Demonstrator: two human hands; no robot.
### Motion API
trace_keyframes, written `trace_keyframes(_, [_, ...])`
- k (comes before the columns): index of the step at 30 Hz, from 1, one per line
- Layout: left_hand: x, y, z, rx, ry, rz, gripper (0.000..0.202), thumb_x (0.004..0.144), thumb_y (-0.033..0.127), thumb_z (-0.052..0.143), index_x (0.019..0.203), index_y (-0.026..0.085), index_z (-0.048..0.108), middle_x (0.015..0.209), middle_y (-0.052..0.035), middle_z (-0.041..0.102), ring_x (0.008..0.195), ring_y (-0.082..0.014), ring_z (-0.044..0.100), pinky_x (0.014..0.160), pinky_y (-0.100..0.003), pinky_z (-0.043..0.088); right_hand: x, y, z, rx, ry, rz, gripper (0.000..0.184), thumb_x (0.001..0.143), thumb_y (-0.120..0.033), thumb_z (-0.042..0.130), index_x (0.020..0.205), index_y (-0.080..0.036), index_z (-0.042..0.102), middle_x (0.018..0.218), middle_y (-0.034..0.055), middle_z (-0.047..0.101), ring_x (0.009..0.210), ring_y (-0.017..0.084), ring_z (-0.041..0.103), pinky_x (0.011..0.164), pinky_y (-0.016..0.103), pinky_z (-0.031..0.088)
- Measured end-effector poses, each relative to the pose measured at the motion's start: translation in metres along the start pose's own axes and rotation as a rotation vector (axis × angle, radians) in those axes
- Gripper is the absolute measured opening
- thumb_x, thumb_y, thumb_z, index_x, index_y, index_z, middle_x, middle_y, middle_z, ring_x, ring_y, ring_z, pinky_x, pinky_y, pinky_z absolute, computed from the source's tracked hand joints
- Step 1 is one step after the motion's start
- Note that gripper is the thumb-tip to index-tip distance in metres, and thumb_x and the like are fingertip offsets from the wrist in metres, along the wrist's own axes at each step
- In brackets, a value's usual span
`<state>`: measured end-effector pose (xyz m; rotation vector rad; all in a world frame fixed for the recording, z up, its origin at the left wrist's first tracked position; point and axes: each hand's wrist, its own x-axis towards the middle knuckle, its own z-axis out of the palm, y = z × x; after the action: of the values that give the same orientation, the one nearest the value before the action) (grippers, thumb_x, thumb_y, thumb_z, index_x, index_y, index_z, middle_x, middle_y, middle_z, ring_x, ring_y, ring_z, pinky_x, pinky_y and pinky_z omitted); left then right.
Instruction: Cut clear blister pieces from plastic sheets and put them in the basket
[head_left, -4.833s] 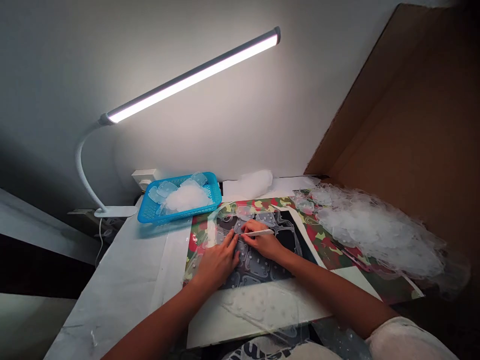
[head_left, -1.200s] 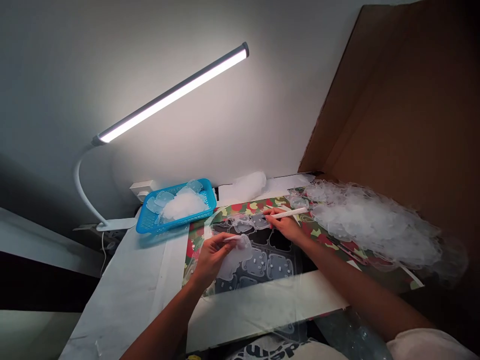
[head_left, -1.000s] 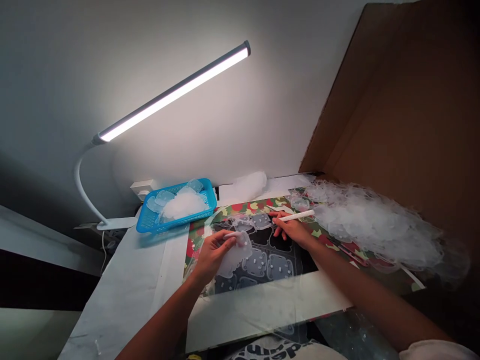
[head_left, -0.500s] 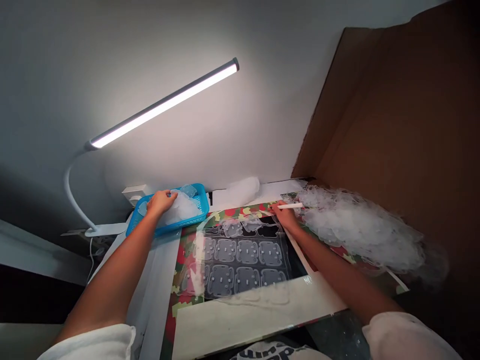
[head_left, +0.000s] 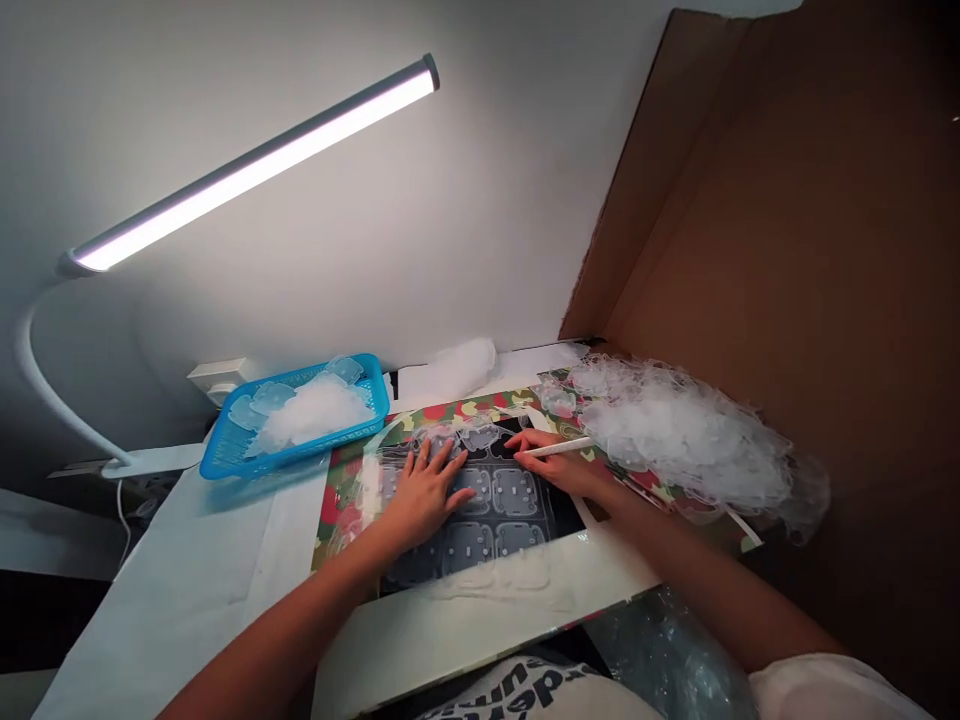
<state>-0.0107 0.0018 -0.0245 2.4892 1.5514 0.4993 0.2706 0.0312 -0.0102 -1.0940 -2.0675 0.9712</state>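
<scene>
A clear plastic sheet of rounded-square cut-outs (head_left: 495,500) lies on a black panel over a camouflage-patterned mat (head_left: 341,500). My left hand (head_left: 424,490) rests flat on the sheet with its fingers spread. My right hand (head_left: 555,465) is closed on a thin white stick (head_left: 559,447) and touches the sheet's far edge, where some cells show black.
A blue basket (head_left: 225,455) of clear plastic pieces stands at the back left beside a white socket (head_left: 214,375). A heap of clear plastic scraps (head_left: 675,435) lies at the right against a tall cardboard wall (head_left: 780,250). A lit bar lamp (head_left: 255,160) hangs overhead.
My left hand lifted a clear piece off the sheet, carried it to the blue basket, and has come back to lie flat on the sheet. My right hand kept the white stick.
</scene>
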Motion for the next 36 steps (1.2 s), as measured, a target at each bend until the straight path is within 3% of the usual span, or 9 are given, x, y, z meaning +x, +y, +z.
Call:
trace_keyframes(3, [0.013,0.001,0.019,0.117,-0.120,0.038,0.070,0.090,0.065,0.042,0.150,0.029,0.034,0.158,-0.0082,0.028,0.146,-0.0393,0.016,0.114,-0.062,0.014,0.002,0.021,-0.007,-0.175,0.113,0.010,0.016,0.090,-0.033,0.051,0.084,-0.021,0.060,0.103,0.0038,0.069,0.093,0.020,0.061,0.083,0.032,0.045])
trace_keyframes(6, [0.044,-0.013,0.010,0.144,-0.214,0.175,0.078,0.089,0.069,0.036,0.153,0.026,0.024,0.160,-0.0089,0.022,0.148,-0.0346,0.012,0.117,-0.055,0.012,0.003,0.039,-0.019,-0.243,0.225,0.080,0.016,0.091,-0.031,0.047,0.087,-0.022,0.060,0.101,0.0037,0.069,0.090,0.020,0.062,0.080,0.031,0.045])
trace_keyframes(10, [0.072,-0.010,-0.001,0.199,-0.164,0.298,0.076,0.088,0.067,0.043,0.150,0.025,0.033,0.158,-0.0105,0.029,0.148,-0.0329,0.016,0.117,-0.054,0.011,-0.004,0.030,-0.028,-0.278,0.338,0.078,0.015,0.090,-0.030,0.048,0.085,-0.022,0.060,0.094,0.0043,0.069,0.086,0.020,0.062,0.079,0.032,0.045])
trace_keyframes(14, [0.043,0.024,0.005,0.213,0.033,0.331,0.050,0.092,0.046,0.054,0.136,0.021,0.053,0.150,-0.0141,0.042,0.145,-0.0317,0.026,0.117,-0.052,0.019,-0.019,0.001,-0.019,-0.192,0.305,-0.049,0.017,0.090,-0.030,0.053,0.076,-0.022,0.058,0.101,0.0046,0.069,0.095,0.020,0.062,0.085,0.033,0.045])
trace_keyframes(17, [0.004,0.046,0.015,0.104,-0.073,0.442,0.053,0.092,0.050,0.051,0.138,0.025,0.050,0.151,-0.0124,0.041,0.144,-0.0315,0.029,0.114,-0.050,0.030,-0.032,-0.009,-0.006,-0.051,0.078,-0.090,0.020,0.089,-0.030,0.057,0.072,-0.021,0.059,0.104,0.0050,0.069,0.097,0.021,0.063,0.086,0.033,0.047])
trace_keyframes(20, [-0.021,0.052,0.021,0.044,-0.155,0.432,0.064,0.092,0.057,0.046,0.149,0.031,0.034,0.159,-0.0079,0.027,0.147,-0.0324,0.020,0.115,-0.054,0.025,-0.040,-0.007,0.004,0.001,-0.013,-0.070,0.015,0.087,-0.030,0.060,0.074,-0.021,0.061,0.103,0.0059,0.069,0.098,0.022,0.063,0.085,0.034,0.048])
trace_keyframes(24, [-0.026,0.048,0.020,0.008,-0.179,0.399,0.063,0.093,0.056,0.046,0.150,0.036,0.029,0.161,-0.0037,0.020,0.148,-0.0313,0.015,0.117,-0.053,0.022,-0.042,-0.006,0.010,-0.013,-0.010,-0.041,0.012,0.085,-0.026,0.063,0.074,-0.021,0.061,0.103,0.0055,0.068,0.096,0.021,0.064,0.083,0.034,0.049])
trace_keyframes(31, [-0.025,0.048,0.019,0.010,-0.177,0.401,0.062,0.094,0.055,0.045,0.151,0.036,0.029,0.162,-0.0049,0.015,0.148,-0.0312,0.014,0.117,-0.053,0.022,-0.039,-0.007,0.017,-0.066,-0.007,-0.072,0.013,0.087,-0.023,0.058,0.074,-0.021,0.060,0.104,0.0043,0.066,0.097,0.020,0.063,0.085,0.033,0.049])
trace_keyframes(36, [-0.026,0.049,0.018,0.009,-0.160,0.387,0.058,0.094,0.053,0.047,0.148,0.036,0.035,0.163,-0.0047,0.002,0.148,-0.0329,0.010,0.117,-0.053,0.023,-0.044,0.001,0.016,-0.142,-0.060,-0.118,0.017,0.090,-0.022,0.053,0.074,-0.021,0.058,0.110,0.0061,0.066,0.101,0.021,0.063,0.086,0.033,0.051])
